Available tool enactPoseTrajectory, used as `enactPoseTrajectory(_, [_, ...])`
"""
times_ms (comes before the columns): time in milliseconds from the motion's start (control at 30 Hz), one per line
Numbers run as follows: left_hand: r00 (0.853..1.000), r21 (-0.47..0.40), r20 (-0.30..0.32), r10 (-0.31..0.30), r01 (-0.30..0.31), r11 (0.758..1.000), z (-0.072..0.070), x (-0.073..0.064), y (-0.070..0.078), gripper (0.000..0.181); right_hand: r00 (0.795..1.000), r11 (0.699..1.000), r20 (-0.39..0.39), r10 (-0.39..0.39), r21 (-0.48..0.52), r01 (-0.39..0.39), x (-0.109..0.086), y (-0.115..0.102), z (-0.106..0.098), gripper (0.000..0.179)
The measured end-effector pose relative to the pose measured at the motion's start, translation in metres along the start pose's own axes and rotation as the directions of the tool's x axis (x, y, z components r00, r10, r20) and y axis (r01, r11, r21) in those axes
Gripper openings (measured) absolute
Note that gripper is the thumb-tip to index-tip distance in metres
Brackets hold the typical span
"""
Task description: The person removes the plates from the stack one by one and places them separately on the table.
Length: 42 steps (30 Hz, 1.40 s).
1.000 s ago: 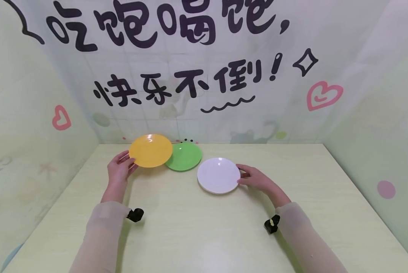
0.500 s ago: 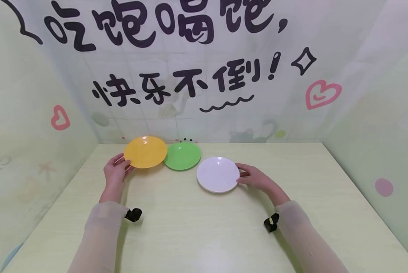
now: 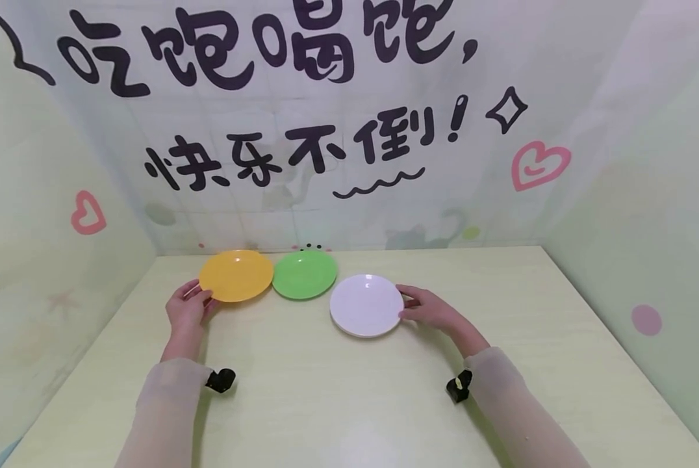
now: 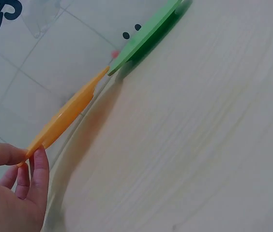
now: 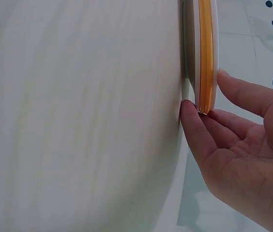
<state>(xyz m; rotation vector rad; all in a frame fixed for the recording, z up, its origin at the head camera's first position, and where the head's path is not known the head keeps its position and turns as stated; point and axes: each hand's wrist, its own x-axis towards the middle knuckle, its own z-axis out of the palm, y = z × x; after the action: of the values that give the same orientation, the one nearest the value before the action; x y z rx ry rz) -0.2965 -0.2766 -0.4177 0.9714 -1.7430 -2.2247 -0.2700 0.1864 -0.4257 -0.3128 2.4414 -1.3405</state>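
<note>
In the head view an orange plate is at the back left, its left rim pinched between the thumb and fingers of my left hand. The left wrist view shows this orange plate raised a little off the table, its far edge close to the rim of a green plate. That green plate lies on the table to its right. Nearer the middle, a white plate tops a stack. Orange rims show between white ones there. My right hand grips the stack's right edge, thumb on top.
A pale wooden table spreads in front of the plates. Behind it rises a printed back wall with black lettering, and side walls close off left and right. A black wrist device hangs at the left cuff.
My left hand has moved the orange plate left and lowered it, so it no longer overlaps the green one. My right hand stays at the white-topped stack. The head view has shifted slightly.
</note>
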Motion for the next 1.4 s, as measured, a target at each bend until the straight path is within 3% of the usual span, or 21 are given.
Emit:
enactPoseTrajectory(400, [0.999,0.043,-0.019,-0.039,0.04,0.998,-0.006,0.005,-0.004,0.055,1.0,1.0,0.003,0.007,-0.018,-0.007,0.002,0.002,-0.001,0.063])
enactPoseTrajectory(633, [0.999,0.21,0.034,0.02,-0.027,0.977,-0.02,0.007,-0.009,0.058,1.0,1.0,-0.006,0.011,0.014,-0.011,0.0,0.001,0.004,0.063])
enactPoseTrajectory(767, [0.998,0.253,0.054,0.044,-0.056,0.966,-0.028,0.005,-0.014,0.054,1.0,1.0,-0.007,0.014,0.006,-0.014,-0.004,0.004,0.008,0.063])
enactPoseTrajectory(1033, [0.991,0.201,0.096,0.097,-0.115,0.973,-0.028,-0.002,-0.006,0.043,0.999,1.0,-0.032,-0.007,-0.01,0.007,-0.006,0.001,0.003,0.062])
enactPoseTrajectory(1167, [0.981,0.112,0.155,0.117,-0.135,0.984,-0.025,-0.012,-0.001,0.041,1.0,1.0,-0.015,-0.009,-0.012,0.009,-0.006,0.002,0.003,0.062])
enactPoseTrajectory(1300, [0.97,0.021,0.22,0.098,-0.106,0.994,-0.017,-0.022,0.002,0.036,1.0,1.0,-0.009,-0.009,-0.016,0.008,-0.005,0.002,0.002,0.063])
enactPoseTrajectory(1400, [0.964,0.013,0.255,0.07,-0.076,0.997,-0.008,-0.03,0.001,0.035,1.0,1.0,-0.007,-0.003,-0.028,0.003,-0.003,0.002,0.0,0.063])
